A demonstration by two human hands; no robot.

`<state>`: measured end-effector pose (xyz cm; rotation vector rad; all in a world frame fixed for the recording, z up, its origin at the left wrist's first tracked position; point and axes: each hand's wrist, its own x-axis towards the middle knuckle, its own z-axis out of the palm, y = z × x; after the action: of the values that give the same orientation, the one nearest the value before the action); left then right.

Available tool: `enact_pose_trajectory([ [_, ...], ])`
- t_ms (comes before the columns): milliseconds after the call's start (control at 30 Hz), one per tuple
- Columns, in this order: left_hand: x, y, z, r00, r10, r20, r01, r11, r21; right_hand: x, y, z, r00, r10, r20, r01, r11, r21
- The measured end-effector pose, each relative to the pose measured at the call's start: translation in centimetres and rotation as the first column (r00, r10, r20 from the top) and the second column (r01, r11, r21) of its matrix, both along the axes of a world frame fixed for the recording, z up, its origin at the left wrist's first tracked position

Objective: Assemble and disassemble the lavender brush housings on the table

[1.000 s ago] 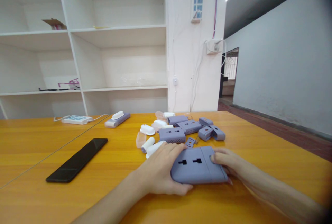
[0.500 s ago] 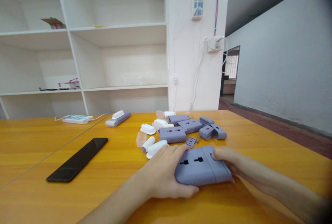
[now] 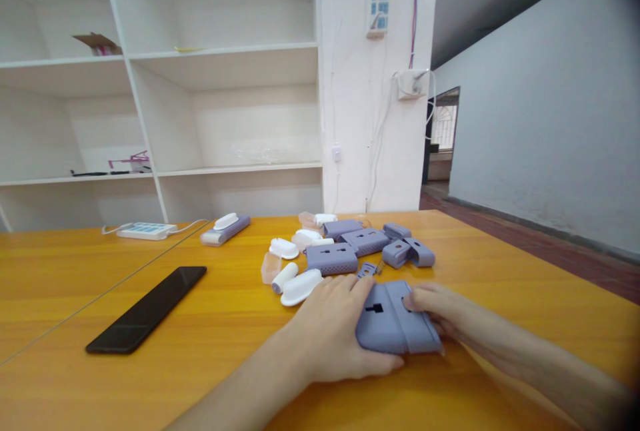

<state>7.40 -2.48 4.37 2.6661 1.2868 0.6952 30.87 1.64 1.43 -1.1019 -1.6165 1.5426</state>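
A purple-grey plastic case is held just above or on the near part of the table; I cannot tell which. My left hand wraps around its left end, thumb along the near side, covering part of the top. One dark keyhole slot shows beside the fingers. At the other end, my right hand grips the end cap, its thumb by a round hole; the other fingers are mostly hidden behind it. A seam runs between case and cap. Beyond my left hand lies a white oval plastic piece.
Behind the hands lie several purple-grey housings, small caps, a slotted plate, a white roller and a clear cover. A black phone-like slab and a power strip are on the left. White shelves stand behind.
My left hand has slid right over the case, covering one of the two keyhole slots seen before. The case's left end has shifted right. My right hand stays on the end cap.
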Motion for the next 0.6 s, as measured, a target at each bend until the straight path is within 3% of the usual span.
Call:
enact_pose_trajectory([
  [167,-0.06,-0.17,0.11,1.0,0.022,0.015,-0.021,1.0,-0.02,0.26,0.18,-0.24,0.997,0.003,-0.081,-0.011,0.995,-0.101],
  [333,-0.13,-0.29,0.16,0.999,0.048,0.009,-0.048,0.998,-0.028,0.14,0.55,-0.55,0.997,0.028,-0.069,-0.033,0.996,-0.083],
  [600,-0.19,-0.72,0.85,0.997,0.079,0.019,-0.078,0.995,-0.056,-0.51,0.08,-0.18,0.999,-0.053,-0.005,0.053,0.996,-0.067],
])
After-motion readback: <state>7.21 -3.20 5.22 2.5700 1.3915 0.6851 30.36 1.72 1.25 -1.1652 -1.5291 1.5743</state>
